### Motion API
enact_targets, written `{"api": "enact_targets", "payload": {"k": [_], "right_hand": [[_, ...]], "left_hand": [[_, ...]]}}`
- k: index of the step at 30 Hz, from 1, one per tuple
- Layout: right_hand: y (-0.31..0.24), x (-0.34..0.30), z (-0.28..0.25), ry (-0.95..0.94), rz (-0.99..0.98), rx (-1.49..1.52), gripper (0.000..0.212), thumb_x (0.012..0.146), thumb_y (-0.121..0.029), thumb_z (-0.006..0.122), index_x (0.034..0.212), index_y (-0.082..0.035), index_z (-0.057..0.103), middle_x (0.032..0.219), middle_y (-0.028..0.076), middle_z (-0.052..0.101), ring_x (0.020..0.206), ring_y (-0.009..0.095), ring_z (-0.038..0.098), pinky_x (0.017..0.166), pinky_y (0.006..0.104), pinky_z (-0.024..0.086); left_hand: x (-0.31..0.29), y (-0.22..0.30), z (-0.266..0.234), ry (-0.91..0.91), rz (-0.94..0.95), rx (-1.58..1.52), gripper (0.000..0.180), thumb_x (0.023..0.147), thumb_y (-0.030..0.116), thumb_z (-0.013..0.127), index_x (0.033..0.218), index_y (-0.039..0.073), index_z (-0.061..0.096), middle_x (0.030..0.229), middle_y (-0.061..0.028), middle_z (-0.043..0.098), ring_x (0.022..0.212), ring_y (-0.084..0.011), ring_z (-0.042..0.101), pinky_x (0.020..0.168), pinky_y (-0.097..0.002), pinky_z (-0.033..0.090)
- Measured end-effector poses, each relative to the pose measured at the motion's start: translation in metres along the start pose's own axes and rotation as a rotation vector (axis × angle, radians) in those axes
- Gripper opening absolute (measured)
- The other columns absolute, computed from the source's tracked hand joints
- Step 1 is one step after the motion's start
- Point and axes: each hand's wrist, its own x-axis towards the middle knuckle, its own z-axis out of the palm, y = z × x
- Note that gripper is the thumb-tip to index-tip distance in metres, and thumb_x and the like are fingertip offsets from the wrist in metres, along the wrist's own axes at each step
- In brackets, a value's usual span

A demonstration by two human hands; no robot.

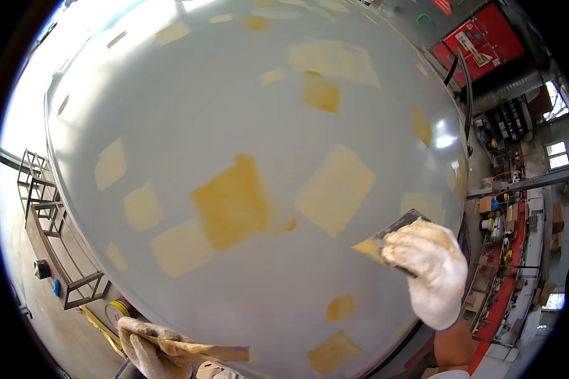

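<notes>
A large curved grey panel point(189, 101) carries several squarish patches of pale and darker yellow filler, one a deep yellow patch point(231, 205) near the middle. At the right, my right hand point(427, 262), in a white glove smeared with filler, is closed around a dark flat spreader point(398, 228). Yellow filler shows at the spreader's left corner, over the panel. My left hand point(155, 347), in a stained glove, is closed at the lower left on a flat filler-coated scraper point(218, 352). The scraper points right, along the panel's near edge.
Left of the panel stands a metal-framed bench or step point(66, 252) on the floor. A round tin point(117, 311) sits close to my left hand. At the far right are a red cabinet point(480, 41) and a long cluttered shelf point(506, 265) with boxes.
</notes>
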Motion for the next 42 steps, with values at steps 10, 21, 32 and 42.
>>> {"api": "enact_targets", "payload": {"k": [10, 21, 32, 42], "right_hand": [[-0.052, 0.017, -0.008, -0.604, -0.048, 0.964, 0.023, 0.081, 0.012, 0.064, 0.101, 0.003, 0.068, 0.106, 0.015, 0.069, 0.099, 0.026, 0.067, 0.089, 0.0346, 0.054], [-0.032, 0.023, 0.044, 0.06, -0.127, -0.178, 0.033, 0.07, -0.009, 0.068, 0.102, -0.012, 0.07, 0.102, 0.001, 0.068, 0.093, 0.018, 0.064, 0.077, 0.0346, 0.048], [-0.046, 0.023, 0.064, 0.015, -0.12, -0.143, 0.033, 0.068, -0.001, 0.066, 0.098, -0.012, 0.07, 0.101, 0.002, 0.069, 0.091, 0.022, 0.062, 0.08, 0.0371, 0.046], [-0.049, 0.025, 0.045, 0.062, -0.139, -0.127, 0.025, 0.068, -0.01, 0.075, 0.092, -0.012, 0.073, 0.095, 0.0, 0.069, 0.086, 0.017, 0.063, 0.078, 0.0328, 0.046]], "left_hand": [[-0.024, 0.023, 0.069, -0.376, -0.147, 0.404, 0.026, 0.1, 0.026, 0.045, 0.103, 0.001, 0.049, 0.085, -0.0168, 0.063, 0.075, -0.0255, 0.062, 0.069, -0.0354, 0.053], [-0.007, 0.011, -0.008, 0.141, 0.054, 0.012, 0.026, 0.1, 0.017, 0.048, 0.123, 0.004, 0.049, 0.102, -0.0067, 0.059, 0.09, -0.0158, 0.06, 0.076, -0.0296, 0.052], [-0.01, 0.011, 0.002, 0.162, -0.039, 0.003, 0.02, 0.1, 0.017, 0.047, 0.116, 0.005, 0.052, 0.092, -0.0078, 0.062, 0.081, -0.0178, 0.063, 0.071, -0.0304, 0.055], [0.0, 0.016, 0.035, 0.128, -0.12, 0.024, 0.019, 0.099, 0.02, 0.048, 0.107, 0.005, 0.054, 0.091, -0.0047, 0.057, 0.081, -0.0138, 0.058, 0.072, -0.0273, 0.051]]}}
